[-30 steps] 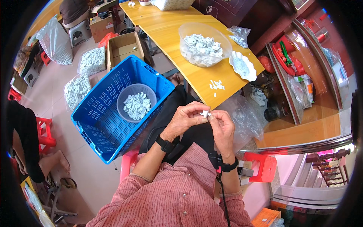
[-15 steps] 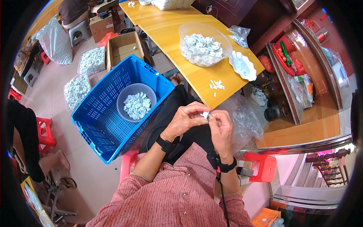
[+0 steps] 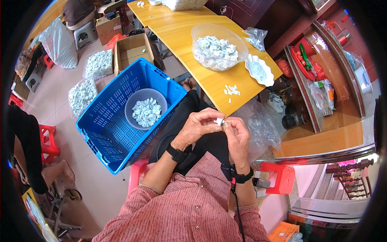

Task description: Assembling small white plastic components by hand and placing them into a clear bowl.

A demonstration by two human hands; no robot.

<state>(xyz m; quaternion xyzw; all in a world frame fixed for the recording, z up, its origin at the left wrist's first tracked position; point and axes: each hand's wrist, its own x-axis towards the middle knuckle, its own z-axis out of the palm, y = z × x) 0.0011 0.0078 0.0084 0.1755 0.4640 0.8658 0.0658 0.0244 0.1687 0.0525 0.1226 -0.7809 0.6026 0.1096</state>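
Observation:
Above my lap, close to the table's near corner, my left hand (image 3: pixel 200 124) and my right hand (image 3: pixel 236 135) meet at their fingertips. Pinched between them is a small white plastic part (image 3: pixel 219 121); fingers cover much of it. Both hands are closed on it. On the yellow wooden table (image 3: pixel 189 44) stands a clear plastic bowl (image 3: pixel 201 32) full of white plastic parts (image 3: pixel 215 47). Beside it lies a white scalloped dish (image 3: pixel 267 82) holding small pale pieces. Several tiny white pieces (image 3: pixel 231 90) are loose near the table's edge.
At my left, a blue plastic crate (image 3: pixel 100 147) holds a grey round basket (image 3: pixel 130 105) of white parts. Beyond are filled clear tubs (image 3: pixel 82 97) and an open cardboard box (image 3: pixel 129 50). A red stool (image 3: pixel 282 179) stands right. Another person's leg (image 3: pixel 58 173) shows at far left.
Both hands stay in nearly the same place. The fingertips and the small white part have shifted very slightly; the right hand sits a touch further right.

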